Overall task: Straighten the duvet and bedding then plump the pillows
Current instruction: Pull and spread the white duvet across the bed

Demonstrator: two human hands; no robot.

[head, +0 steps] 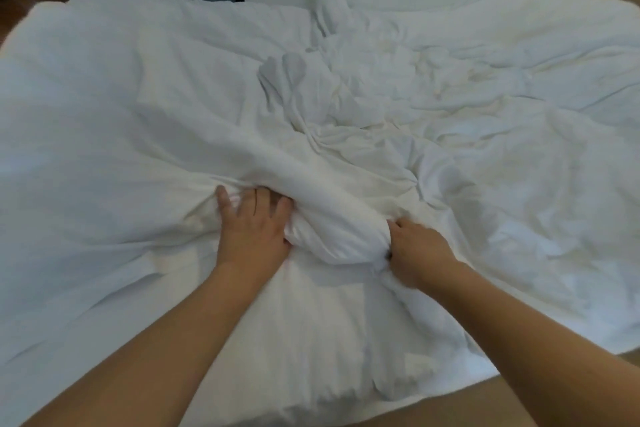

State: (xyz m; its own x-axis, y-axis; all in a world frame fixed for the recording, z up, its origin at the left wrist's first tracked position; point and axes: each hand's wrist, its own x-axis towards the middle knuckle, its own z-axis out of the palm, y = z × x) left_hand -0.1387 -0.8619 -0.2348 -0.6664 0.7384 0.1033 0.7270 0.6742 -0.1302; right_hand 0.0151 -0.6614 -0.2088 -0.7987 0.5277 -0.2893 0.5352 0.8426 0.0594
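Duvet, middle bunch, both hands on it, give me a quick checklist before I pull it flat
1. Left hand on the duvet: ok, fingers tucked in at the bunch.
2. Right hand gripping: ok, curled into the bunch.
3. Left half lying flat: ok, mostly smooth.
4. Right half lying flat: not ok, heavily creased.
5. Twisted folds beyond the hands: not ok, raised.
6. Pillows in place: cannot tell, none plainly visible.

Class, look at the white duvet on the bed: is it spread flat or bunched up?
Bunched up. The duvet is crumpled into ridges across the middle, and both hands, left and right, grip a gathered fold.
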